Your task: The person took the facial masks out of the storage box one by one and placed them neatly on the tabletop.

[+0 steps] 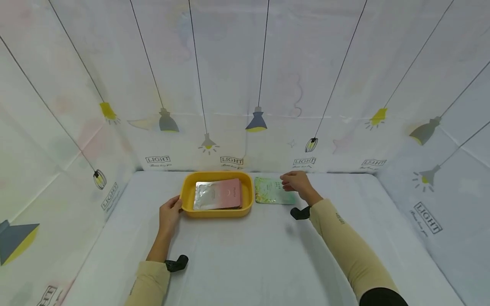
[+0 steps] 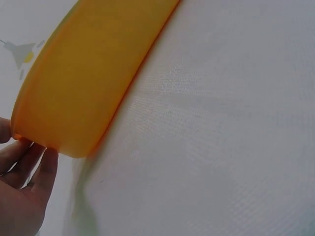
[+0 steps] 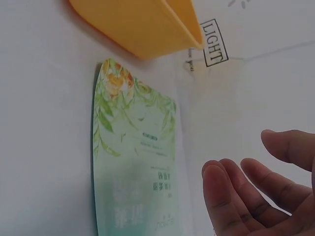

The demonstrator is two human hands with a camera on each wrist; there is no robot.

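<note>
A yellow plastic tray (image 1: pixel 218 214) stands at the back of the table, left of centre. My left hand (image 1: pixel 169 216) grips its left end, thumb at the rim and fingers against the wall (image 2: pixel 93 73). Inside lie flat pink and silver sachets (image 1: pixel 219 194), stacked slightly askew. Just right of the tray lies a pale green sachet (image 1: pixel 271 190) printed with leaves and orange flowers (image 3: pixel 118 81). Over its right end hovers my right hand (image 1: pixel 298 182), holding nothing. In the right wrist view, that hand's thumb and loosely bent fingers (image 3: pixel 221 191) stand apart.
A white cloth covers the table (image 1: pixel 237 263). Behind it and at both sides hang pale sheets (image 1: pixel 229 85) printed with lamps and the word LIGHT. Each wrist wears a black camera mount (image 1: pixel 177 263).
</note>
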